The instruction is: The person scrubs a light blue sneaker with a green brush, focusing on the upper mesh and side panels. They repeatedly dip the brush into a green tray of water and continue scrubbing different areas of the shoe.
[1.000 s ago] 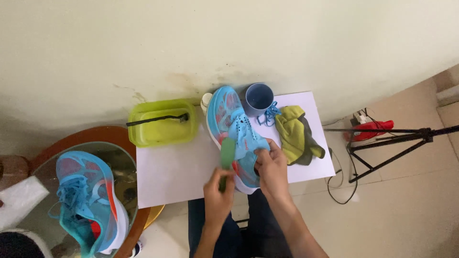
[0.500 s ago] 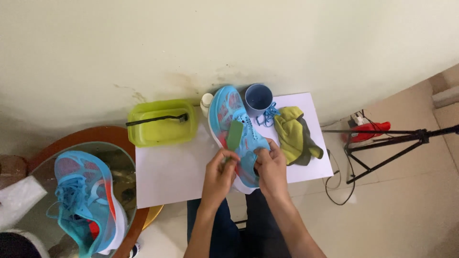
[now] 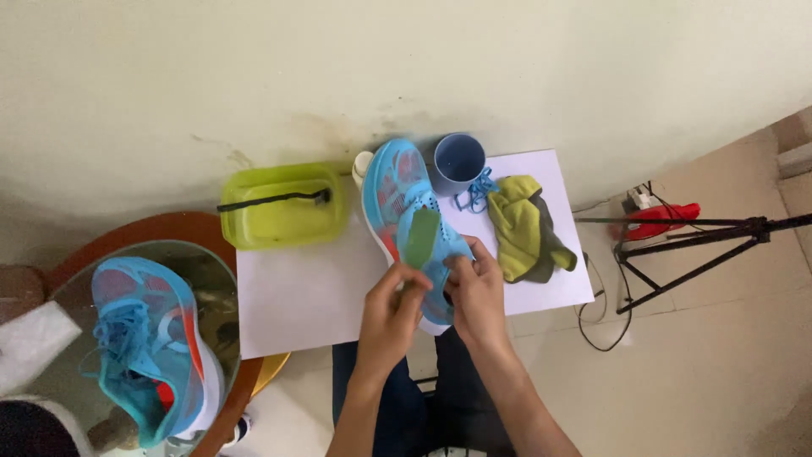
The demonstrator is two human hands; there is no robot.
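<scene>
Blue shoe (image 3: 404, 211): lies in the middle of the white tabletop (image 3: 296, 292), toe at the far edge.
Left hand (image 3: 391, 309): fingers pinch a green insole (image 3: 420, 238) over the shoe.
Right hand (image 3: 476, 288): fingers curl around the shoe's heel.
Far edge: green tub (image 3: 283, 222), blue cup (image 3: 459, 159).
Right side: yellow rag (image 3: 523, 227).

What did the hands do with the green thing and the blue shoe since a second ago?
The left hand carried the green insole from beside the blue shoe up and over it, so it now lies across the shoe's opening. The right hand kept its hold on the shoe's heel end. The green tub, blue cup, yellow cloth and second shoe stayed put.
</scene>
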